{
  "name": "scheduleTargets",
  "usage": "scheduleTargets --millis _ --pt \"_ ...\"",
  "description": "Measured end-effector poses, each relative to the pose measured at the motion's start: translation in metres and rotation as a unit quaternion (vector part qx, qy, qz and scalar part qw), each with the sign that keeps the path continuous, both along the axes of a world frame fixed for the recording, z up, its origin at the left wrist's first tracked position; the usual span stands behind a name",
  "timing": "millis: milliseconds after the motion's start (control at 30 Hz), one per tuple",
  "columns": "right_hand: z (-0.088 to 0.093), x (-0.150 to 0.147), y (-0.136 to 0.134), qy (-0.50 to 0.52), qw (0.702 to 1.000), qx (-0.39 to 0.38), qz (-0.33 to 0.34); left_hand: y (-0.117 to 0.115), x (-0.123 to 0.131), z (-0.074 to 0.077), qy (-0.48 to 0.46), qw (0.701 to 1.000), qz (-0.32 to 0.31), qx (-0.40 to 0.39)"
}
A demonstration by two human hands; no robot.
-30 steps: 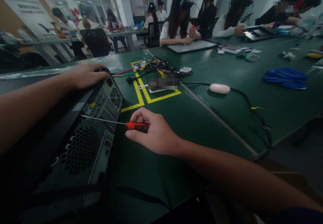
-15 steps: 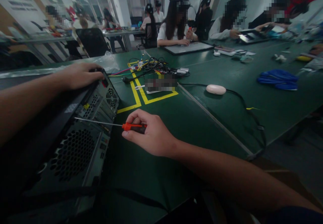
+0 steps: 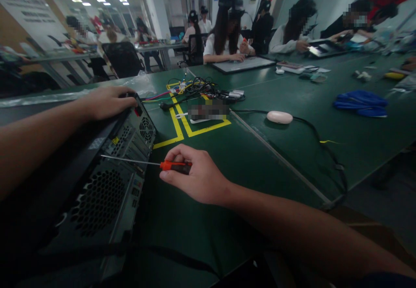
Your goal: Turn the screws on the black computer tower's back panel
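A black and grey desktop computer case [image 3: 128, 147] lies at the left, its rear panel with vents and ports turned toward the right. My left hand [image 3: 108, 101] is on its far top corner, thumb along the rear edge and the other fingers bent over the top, partly hidden. In my right hand [image 3: 198, 173] is a screwdriver [image 3: 167, 165] with an orange and black handle, pinched between thumb and fingers. Its long thin shaft points left, with the tip at the edge of the rear panel, above the large round vent [image 3: 99, 201]. Whether the tip sits in a screw is too small to tell.
Behind the case lie tangled cables [image 3: 198, 88] and a blurred-out item [image 3: 208, 111] by yellow tape. A pale oval case [image 3: 279, 117] rests on a black cable to the right, near a blue bundle [image 3: 360, 103]. Other people work across the green table [image 3: 273, 93].
The view has shifted slightly, moving everything a little right and down. My left thumb lies slightly differently on the case edge; the screwdriver keeps its place against the panel.
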State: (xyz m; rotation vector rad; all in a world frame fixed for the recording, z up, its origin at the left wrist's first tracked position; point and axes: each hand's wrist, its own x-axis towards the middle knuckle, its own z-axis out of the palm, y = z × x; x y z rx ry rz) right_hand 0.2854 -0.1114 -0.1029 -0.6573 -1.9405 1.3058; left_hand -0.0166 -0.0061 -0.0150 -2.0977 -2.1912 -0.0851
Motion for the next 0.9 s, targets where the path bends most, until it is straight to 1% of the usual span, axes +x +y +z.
scheduleTargets --millis 100,367,533,667,733,900 --pt "-0.0002 -0.0006 -0.0002 0.006 1.000 -0.005 -0.003 -0.0013 0.0024 0.0012 -0.032 0.999 0.007 -0.013" --pt "-0.0017 -0.0029 -0.0004 0.020 0.999 -0.029 0.002 -0.0013 0.0005 0.0003 -0.038 0.999 0.003 -0.008" --pt "-0.0023 -0.0031 0.0005 -0.004 1.000 -0.009 -0.003 -0.0029 0.0031 0.0018 -0.048 0.999 0.002 -0.012" --pt "-0.0002 -0.0025 -0.0011 0.002 1.000 -0.026 0.006 -0.0037 0.0052 0.0037 -0.045 0.999 -0.008 -0.014" --pt "0.0017 -0.0015 -0.0019 -0.002 1.000 -0.028 -0.002 -0.0043 0.0061 0.0045 -0.047 0.999 -0.004 -0.021" --pt "0.0028 0.0002 -0.0015 0.005 1.000 -0.003 0.010 -0.0050 0.0066 0.0049 -0.053 0.998 0.004 -0.019"
